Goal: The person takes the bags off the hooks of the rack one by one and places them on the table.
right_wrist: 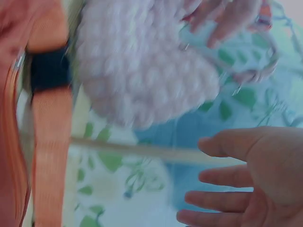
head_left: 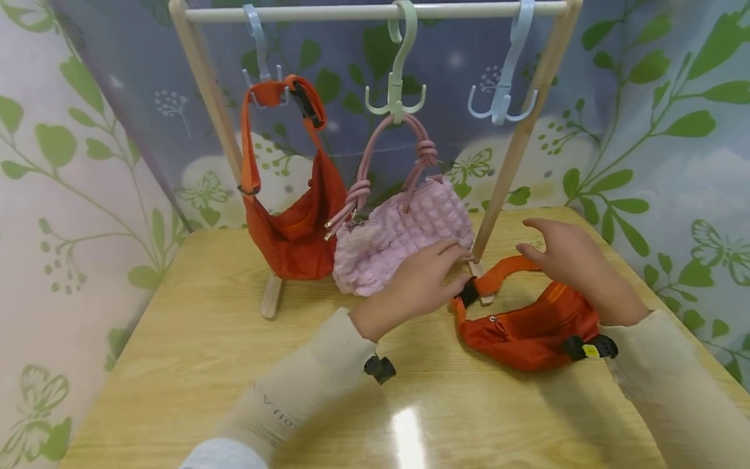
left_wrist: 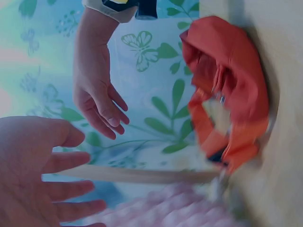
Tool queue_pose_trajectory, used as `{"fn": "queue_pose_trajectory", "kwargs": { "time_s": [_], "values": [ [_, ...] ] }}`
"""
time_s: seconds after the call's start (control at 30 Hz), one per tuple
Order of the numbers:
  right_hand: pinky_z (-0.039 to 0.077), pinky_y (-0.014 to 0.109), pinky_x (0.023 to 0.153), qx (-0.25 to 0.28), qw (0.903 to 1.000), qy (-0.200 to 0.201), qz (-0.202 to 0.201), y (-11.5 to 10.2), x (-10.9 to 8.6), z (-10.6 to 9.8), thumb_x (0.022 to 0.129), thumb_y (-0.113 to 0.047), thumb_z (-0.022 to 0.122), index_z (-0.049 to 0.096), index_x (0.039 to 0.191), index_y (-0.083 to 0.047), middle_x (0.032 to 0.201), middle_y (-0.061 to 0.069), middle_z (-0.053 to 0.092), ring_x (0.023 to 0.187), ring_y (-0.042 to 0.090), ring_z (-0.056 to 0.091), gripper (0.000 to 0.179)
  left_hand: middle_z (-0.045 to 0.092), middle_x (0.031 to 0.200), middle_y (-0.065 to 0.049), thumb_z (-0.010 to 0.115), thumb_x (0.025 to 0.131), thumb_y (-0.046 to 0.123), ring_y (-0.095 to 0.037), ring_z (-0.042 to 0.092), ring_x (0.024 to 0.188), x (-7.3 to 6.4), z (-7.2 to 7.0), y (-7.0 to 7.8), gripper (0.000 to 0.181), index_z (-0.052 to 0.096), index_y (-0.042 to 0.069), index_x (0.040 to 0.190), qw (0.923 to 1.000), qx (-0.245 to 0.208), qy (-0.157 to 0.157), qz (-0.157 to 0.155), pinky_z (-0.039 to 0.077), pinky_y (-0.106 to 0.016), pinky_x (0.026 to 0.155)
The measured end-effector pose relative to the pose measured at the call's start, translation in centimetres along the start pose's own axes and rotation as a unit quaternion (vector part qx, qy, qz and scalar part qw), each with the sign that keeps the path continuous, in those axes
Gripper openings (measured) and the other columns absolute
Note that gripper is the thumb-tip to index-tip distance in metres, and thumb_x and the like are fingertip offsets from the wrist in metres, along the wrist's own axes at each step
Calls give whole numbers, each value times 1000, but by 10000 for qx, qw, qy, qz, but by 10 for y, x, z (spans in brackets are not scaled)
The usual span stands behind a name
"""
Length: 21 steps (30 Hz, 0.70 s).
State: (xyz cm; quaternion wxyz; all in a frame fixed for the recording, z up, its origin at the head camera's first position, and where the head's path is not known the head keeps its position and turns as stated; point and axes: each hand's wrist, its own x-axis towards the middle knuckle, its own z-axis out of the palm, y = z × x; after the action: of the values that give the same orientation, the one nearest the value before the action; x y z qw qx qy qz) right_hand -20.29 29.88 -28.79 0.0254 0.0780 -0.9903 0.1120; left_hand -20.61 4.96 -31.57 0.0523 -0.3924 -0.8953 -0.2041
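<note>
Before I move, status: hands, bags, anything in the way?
Left hand, right hand: empty, fingers extended. Orange-red fabric bag on wood-grained table, right hand above it. Pale wooden rack foot by its orange strap. Pale-blue plastic hook bare.

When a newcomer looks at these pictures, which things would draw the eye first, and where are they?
Probably the puffy pink bag, hanging from the green hook at the middle of the rack. Next, perhaps, the orange pair: one bag hangs at the left, the other lies on the table at the right. The open left hand and right hand also stand out.
</note>
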Motion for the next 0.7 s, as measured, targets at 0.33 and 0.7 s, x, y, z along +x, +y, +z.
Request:
{"fn": "queue_pose_trajectory", "kwargs": {
  "time_s": [0.33,0.7],
  "values": [
    [43,62,90,695,9860,1413,-546,-53,-20,-5,96,-21,60,46,141,1,131,29,55,112,48,54,52,55,136,-11,65,92,18,-26,55,123,-43,-30,-15,40,59,9,131,9821,153,1801,531,45,-43,100],
    [44,62,90,893,9696,2050,-992,-86,-57,-16,88,-17,72,45,143,-2,130,26,56,114,46,54,63,54,139,-13,64,90,18,-29,51,127,-87,-53,-36,48,56,8,136,9545,195,2967,229,40,-50,104]
  ]
}}
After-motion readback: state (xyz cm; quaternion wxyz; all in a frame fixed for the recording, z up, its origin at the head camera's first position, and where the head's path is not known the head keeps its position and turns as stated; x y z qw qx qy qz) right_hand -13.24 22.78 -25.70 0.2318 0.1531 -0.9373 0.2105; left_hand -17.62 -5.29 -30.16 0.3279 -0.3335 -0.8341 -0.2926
